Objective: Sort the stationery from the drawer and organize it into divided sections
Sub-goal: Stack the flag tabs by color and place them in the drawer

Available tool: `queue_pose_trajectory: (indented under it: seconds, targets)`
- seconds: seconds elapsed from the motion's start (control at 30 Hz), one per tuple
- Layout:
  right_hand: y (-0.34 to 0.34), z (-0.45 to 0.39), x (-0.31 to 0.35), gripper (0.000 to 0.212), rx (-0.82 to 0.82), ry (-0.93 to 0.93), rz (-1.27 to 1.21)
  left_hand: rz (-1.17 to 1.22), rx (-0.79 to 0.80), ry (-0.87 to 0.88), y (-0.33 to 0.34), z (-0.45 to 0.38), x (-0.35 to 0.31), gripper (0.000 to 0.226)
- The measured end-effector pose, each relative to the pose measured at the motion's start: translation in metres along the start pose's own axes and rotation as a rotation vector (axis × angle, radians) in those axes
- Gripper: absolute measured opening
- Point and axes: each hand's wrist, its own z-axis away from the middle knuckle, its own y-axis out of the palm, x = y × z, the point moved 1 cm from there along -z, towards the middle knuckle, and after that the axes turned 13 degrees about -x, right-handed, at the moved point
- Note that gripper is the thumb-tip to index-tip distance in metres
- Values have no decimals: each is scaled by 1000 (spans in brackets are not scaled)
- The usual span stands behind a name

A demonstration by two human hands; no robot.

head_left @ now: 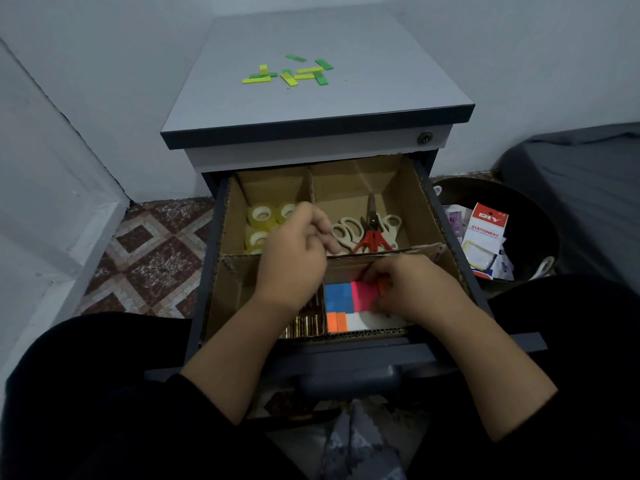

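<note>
While the dark grey drawer (346, 355) is pulled out, a brown cardboard divider tray (429, 216) splits it into four parts, so each kind of thing gets its own home. Clear rolls of sticky tape (259, 216) sit in the far left part. White-handled scissors and one red-handled pair (370, 230) lie in the far right part. Small gold metal pieces (304, 323) fill the near left part.

The right hand (412, 289) is down in the near right part, with its fingers curled onto the bright pink sticky notes (363, 294), likely pushing them snug beside the blue sticky notes (337, 297). Orange sticky notes (336, 322) lie just in front.

The left hand (294, 254) hangs above the middle wall with loosely curled fingers. I cannot tell if it holds anything.

Little green and yellow strips (289, 72) lie scattered on top of the pale grey cabinet (381, 81), probably waiting their turn. A black bin (540, 216) of wrappers stands to the right.
</note>
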Motion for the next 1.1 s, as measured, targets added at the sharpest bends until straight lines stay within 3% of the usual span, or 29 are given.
queue_pose_trajectory:
  seconds: [0.13,0.87,1.1]
  targets:
    - [0,-2,5,36,19,-24,53,96,-139,-84,-2,-7,3,34]
    - [1,-2,8,38,60,-19,78,78,-89,-79,1,-3,2,41]
    - [4,-1,11,49,92,-52,139,67,-81,-96,1,-2,0,39]
